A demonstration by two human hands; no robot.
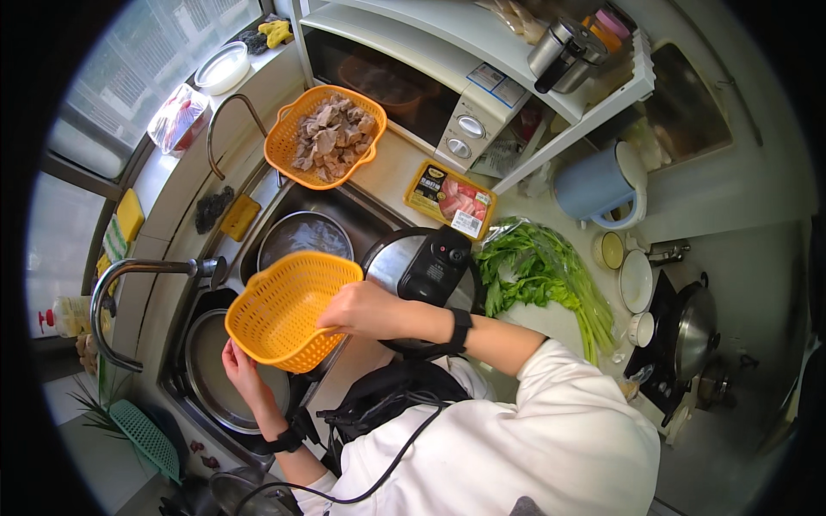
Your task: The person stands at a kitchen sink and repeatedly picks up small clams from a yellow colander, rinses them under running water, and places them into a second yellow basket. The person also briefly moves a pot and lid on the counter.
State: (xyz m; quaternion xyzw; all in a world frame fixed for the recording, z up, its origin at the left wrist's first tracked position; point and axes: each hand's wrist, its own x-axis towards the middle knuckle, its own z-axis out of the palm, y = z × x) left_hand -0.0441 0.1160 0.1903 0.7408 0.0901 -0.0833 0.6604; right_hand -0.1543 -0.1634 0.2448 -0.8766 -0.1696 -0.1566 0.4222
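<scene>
A yellow perforated plastic basket [284, 309], with nothing in it, is held tilted over the double sink. My right hand [361, 311] grips its near right rim. At its lower left corner, my left hand [244, 374] holds the edge from below, with part of the fingers hidden by the basket. Under the basket, in the near basin, sits a wide steel bowl [213, 380] of cloudy liquid. The far basin holds a steel pot [306, 232] of water, partly covered by the basket. Behind it, an orange basket [274, 145] contains pale chunks of meat [335, 138].
A curved faucet [106, 303] reaches over the near basin; a thinner one [211, 138] stands farther back. Right of the sink are a round electric cooker [393, 258], packaged raw meat [452, 200], celery [548, 277] and a blue jug [590, 184]. A microwave [393, 84] stands behind.
</scene>
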